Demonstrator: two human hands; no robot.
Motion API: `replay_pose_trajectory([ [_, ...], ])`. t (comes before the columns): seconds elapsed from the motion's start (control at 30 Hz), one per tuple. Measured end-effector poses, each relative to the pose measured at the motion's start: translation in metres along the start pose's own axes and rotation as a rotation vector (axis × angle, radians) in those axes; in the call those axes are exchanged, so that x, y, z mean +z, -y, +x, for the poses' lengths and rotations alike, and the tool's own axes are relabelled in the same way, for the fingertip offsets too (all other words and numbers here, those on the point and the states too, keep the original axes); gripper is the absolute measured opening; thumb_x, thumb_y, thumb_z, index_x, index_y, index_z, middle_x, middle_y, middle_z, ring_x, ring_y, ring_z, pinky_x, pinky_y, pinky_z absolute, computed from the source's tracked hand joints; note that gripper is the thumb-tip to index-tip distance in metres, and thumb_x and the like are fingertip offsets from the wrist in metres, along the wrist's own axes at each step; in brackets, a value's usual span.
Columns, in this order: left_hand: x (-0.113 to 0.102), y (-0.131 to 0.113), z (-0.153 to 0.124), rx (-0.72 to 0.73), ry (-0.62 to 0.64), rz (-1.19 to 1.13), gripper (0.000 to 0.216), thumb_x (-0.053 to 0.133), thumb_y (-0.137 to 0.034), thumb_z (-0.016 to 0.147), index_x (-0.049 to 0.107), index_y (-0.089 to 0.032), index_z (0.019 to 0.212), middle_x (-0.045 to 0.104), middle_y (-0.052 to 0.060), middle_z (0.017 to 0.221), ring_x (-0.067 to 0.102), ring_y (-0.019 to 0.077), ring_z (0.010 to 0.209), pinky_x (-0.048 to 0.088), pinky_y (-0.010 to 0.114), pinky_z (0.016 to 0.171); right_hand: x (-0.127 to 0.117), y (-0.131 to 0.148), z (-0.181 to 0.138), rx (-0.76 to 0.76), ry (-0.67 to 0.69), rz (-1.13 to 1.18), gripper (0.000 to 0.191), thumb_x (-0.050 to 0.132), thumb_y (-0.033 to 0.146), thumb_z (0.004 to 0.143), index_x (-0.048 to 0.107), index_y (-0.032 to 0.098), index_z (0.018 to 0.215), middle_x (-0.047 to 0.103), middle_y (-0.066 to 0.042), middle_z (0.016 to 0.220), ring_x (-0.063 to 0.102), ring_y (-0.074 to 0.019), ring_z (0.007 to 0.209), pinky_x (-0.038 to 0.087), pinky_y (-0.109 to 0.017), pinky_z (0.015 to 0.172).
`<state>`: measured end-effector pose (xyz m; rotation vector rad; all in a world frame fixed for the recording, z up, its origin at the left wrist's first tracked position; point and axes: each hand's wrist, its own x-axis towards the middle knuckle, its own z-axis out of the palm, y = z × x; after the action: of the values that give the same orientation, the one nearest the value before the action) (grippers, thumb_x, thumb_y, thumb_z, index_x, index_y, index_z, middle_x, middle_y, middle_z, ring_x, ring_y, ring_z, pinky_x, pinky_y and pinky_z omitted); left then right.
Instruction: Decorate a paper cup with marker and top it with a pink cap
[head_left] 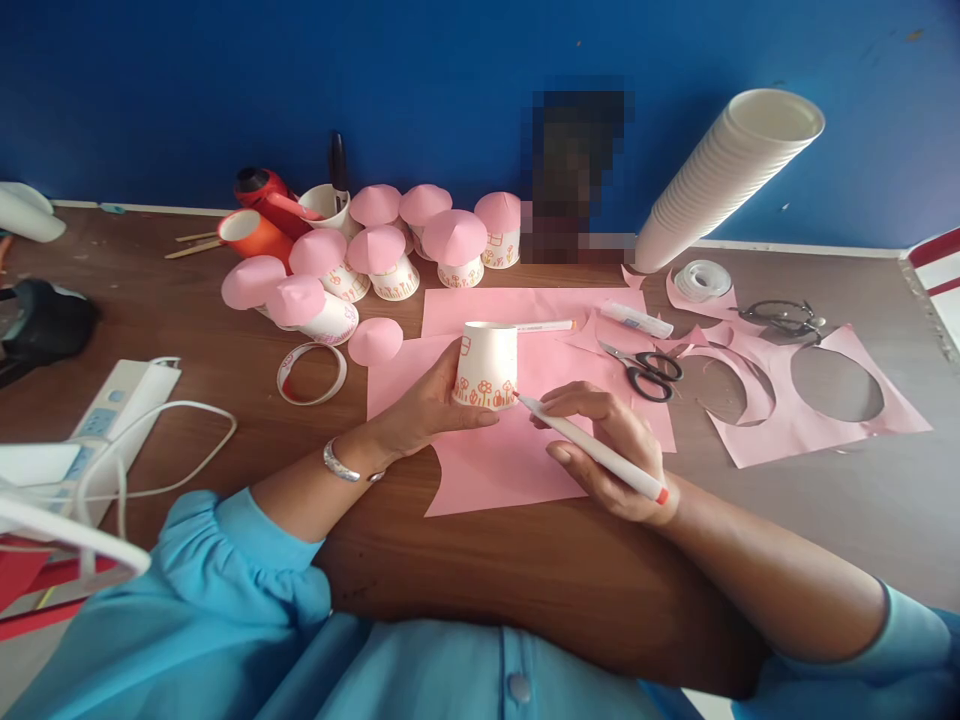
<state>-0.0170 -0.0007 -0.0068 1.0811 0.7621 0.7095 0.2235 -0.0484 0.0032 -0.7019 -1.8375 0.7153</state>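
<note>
My left hand (431, 395) is closed around a white paper cup (489, 355), which is held upside down above the pink paper (502, 470). Orange flowers and grass are drawn along the cup's lower edge, and part of a window shows at its left. In my right hand (615, 450) is a white marker (592, 443) with an orange-red end cap. Its tip meets or nearly meets the cup's lower right edge. Behind the cup lies a marker cap or second white pen (547, 326). A pink paper cone (376, 341) rests left of the cup.
Several decorated cups with pink cone roofs (454, 238) stand at the back left, near a red glue gun (274, 200). Black scissors (649, 370), a tape roll (312, 373) and paper scraps (817, 395) lie about. A tall cup stack (727, 180) leans against the blue wall.
</note>
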Motion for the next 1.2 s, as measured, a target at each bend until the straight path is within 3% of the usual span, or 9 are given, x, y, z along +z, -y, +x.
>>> replay_pose_trajectory([
  [0.43, -0.0001, 0.0008, -0.0011, 0.004, -0.008, 0.14, 0.082, 0.093, -0.035, 0.076, 0.051, -0.031, 0.146, 0.06, 0.008, 0.139, 0.057, 0.0333, 0.129, 0.051, 0.044, 0.102, 0.0013, -0.0035, -0.0005, -0.077, 0.029, -0.103, 0.028, 0.064, 0.022, 0.101, 0.061, 0.022, 0.128, 0.077, -0.012, 0.104, 0.076, -0.0269, 0.099, 0.066, -0.043, 0.081],
  [1.0, 0.006, -0.0049, -0.0011, 0.022, 0.026, 0.195, 0.084, 0.091, -0.037, 0.078, 0.047, -0.029, 0.149, 0.057, 0.011, 0.145, 0.054, 0.0372, 0.137, 0.053, 0.047, 0.107, 0.0033, -0.003, 0.0015, -0.096, -0.016, -0.141, 0.028, 0.07, 0.019, 0.096, 0.064, 0.023, 0.123, 0.077, -0.009, 0.098, 0.077, -0.0249, 0.091, 0.066, -0.039, 0.078],
  [1.2, 0.0049, -0.0033, -0.0008, 0.021, 0.038, 0.181, 0.086, 0.091, -0.035, 0.079, 0.045, -0.031, 0.151, 0.057, 0.01, 0.147, 0.055, 0.0371, 0.138, 0.053, 0.045, 0.106, 0.0023, -0.0027, 0.0003, -0.103, 0.05, -0.142, 0.026, 0.067, 0.022, 0.099, 0.063, 0.023, 0.125, 0.076, -0.009, 0.098, 0.077, -0.0246, 0.089, 0.065, -0.038, 0.073],
])
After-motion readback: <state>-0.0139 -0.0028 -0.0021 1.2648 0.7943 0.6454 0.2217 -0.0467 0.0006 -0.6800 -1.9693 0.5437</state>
